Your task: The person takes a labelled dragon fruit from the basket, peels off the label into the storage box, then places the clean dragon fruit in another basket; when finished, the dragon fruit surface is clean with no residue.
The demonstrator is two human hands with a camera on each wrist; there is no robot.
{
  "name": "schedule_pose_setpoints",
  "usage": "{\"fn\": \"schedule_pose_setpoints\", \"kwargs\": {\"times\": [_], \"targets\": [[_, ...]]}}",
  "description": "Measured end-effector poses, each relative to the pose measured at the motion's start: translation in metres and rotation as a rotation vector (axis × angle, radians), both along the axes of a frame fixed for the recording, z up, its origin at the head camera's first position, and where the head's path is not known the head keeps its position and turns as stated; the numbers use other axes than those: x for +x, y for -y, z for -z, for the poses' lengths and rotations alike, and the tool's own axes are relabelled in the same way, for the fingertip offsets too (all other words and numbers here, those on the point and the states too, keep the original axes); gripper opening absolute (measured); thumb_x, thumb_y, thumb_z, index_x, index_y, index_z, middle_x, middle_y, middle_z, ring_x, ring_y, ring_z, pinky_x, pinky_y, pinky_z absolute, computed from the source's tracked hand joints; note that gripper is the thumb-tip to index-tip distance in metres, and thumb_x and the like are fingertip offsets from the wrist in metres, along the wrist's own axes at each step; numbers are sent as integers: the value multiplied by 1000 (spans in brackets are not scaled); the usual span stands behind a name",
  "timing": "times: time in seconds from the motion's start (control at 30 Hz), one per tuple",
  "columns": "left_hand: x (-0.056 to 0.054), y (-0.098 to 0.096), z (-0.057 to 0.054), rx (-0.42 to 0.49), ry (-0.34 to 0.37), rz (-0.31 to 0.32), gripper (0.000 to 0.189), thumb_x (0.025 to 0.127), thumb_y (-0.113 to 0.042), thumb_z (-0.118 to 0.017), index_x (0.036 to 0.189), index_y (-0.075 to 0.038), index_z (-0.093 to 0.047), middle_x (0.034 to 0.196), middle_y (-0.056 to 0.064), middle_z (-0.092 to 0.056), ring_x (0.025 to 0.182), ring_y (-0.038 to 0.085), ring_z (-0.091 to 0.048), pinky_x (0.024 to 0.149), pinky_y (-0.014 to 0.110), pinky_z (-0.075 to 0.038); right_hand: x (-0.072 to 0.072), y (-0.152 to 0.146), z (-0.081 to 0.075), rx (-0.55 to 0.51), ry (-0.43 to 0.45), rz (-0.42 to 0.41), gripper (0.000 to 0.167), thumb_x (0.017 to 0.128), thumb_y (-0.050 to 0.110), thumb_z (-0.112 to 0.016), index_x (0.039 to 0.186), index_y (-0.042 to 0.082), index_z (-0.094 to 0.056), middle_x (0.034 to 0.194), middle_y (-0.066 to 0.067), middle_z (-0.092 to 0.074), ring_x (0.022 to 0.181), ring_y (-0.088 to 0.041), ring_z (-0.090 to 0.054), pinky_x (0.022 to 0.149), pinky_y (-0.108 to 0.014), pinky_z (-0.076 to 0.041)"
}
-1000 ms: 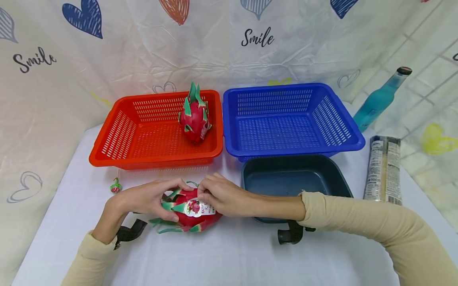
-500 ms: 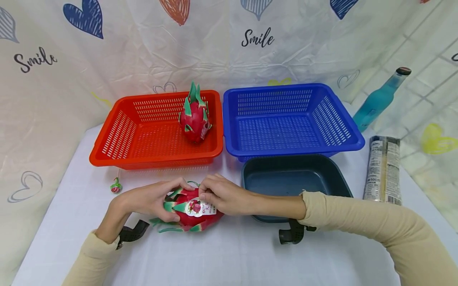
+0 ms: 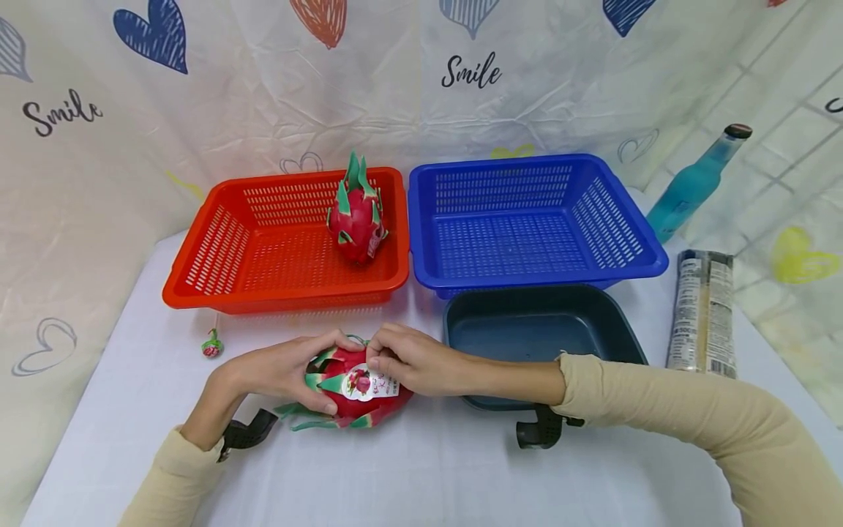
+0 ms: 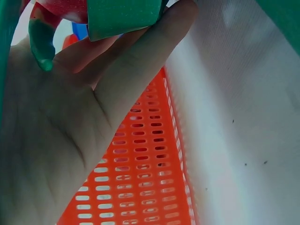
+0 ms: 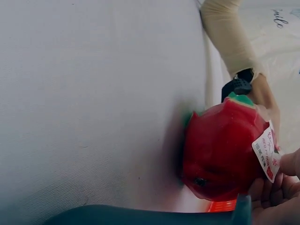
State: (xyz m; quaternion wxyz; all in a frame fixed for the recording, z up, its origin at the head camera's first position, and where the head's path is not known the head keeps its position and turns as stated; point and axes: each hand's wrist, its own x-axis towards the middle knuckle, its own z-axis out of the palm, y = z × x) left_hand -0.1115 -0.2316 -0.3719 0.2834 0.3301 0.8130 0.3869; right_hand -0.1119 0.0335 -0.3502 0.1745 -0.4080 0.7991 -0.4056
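Observation:
A red dragon fruit [image 3: 352, 408] with green scales lies on its side on the white table, a white printed sticker [image 3: 370, 383] on its upper face. My left hand [image 3: 279, 373] grips its leafy end, thumb in front and fingers behind. At the upper right of the fruit, my right hand [image 3: 415, 362] has its fingers curled, with thumb and fingertips pinching the sticker's edge. In the right wrist view the free end of the sticker [image 5: 267, 152] stands out from the skin. A second dragon fruit [image 3: 357, 223] stands in the red basket [image 3: 283, 296].
A blue basket [image 3: 540, 277] stands beside the red one. Under my right forearm sits a dark teal tray [image 3: 527, 340]. A blue drink bottle [image 3: 688, 192] and a clear-and-grey packet [image 3: 702, 315] are at the right. A lollipop [image 3: 212, 344] lies at the left.
My left hand has shifted slightly right along the dragon fruit. The right hand stays at the sticker, nearly still.

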Motion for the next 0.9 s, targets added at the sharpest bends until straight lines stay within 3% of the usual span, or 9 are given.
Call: {"fn": "schedule_pose_setpoints", "kwargs": {"times": [0.2,0.5,0.9], "targets": [[1,-1,0,-26,3,-9,70,78,-33,-80,135,-35,-40,128,-6,-52,116,16,-52,84,27,-56,-1,-2,3,-14,56,9,12,93,21,-65,97,12,-57,83,1,-53,78,-7,-48,65,-17,-43],[0,-3,2,0,-16,6,67,80,-32,-79,135,-31,-41,128,-3,-53,116,15,-51,84,27,-56,1,0,8,-56,38,42,8,93,16,-64,93,10,-58,82,-1,-53,76,-5,-47,64,-15,-43],[0,-4,1,18,-14,9,68,78,-32,-81,134,-33,-41,126,-6,-54,114,13,-54,83,28,-57,1,0,7,-85,85,43,8,93,14,-64,93,7,-59,83,-3,-55,78,-4,-48,66,-16,-45]]}}
